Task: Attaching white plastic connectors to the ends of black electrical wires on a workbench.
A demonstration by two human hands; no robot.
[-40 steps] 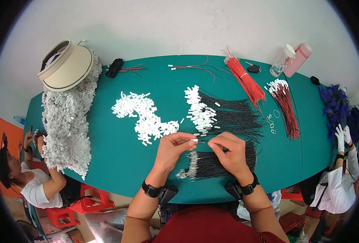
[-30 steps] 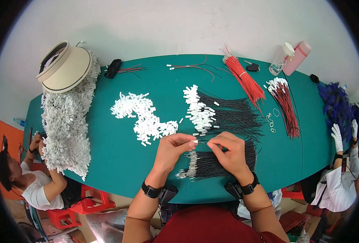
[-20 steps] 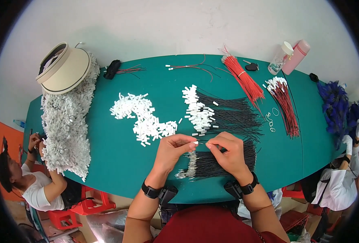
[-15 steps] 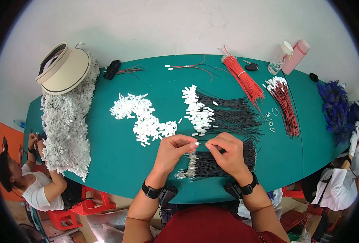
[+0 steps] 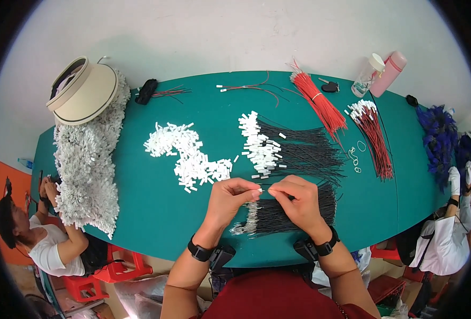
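My left hand [image 5: 230,198] pinches a small white connector [image 5: 260,190] at its fingertips. My right hand [image 5: 295,199] pinches the end of a thin black wire [image 5: 281,199] and holds it against that connector. Both hands hover over the green table [image 5: 155,212], above a bundle of bare-ended black wires [image 5: 278,217]. Just beyond the hands lies a bundle of black wires with white connectors fitted [image 5: 286,148]. A loose pile of white connectors [image 5: 185,156] lies to the left of it.
A large heap of white parts [image 5: 86,159] with a beige sun visor [image 5: 84,91] on top fills the table's left end. Red wire bundles [image 5: 320,103], dark red wires [image 5: 373,137], two bottles [image 5: 379,74] and blue wires [image 5: 437,135] lie right. A person sits at each end.
My hands have stayed almost in place, fingertips working together. The person at the right edge has lowered a gloved hand.
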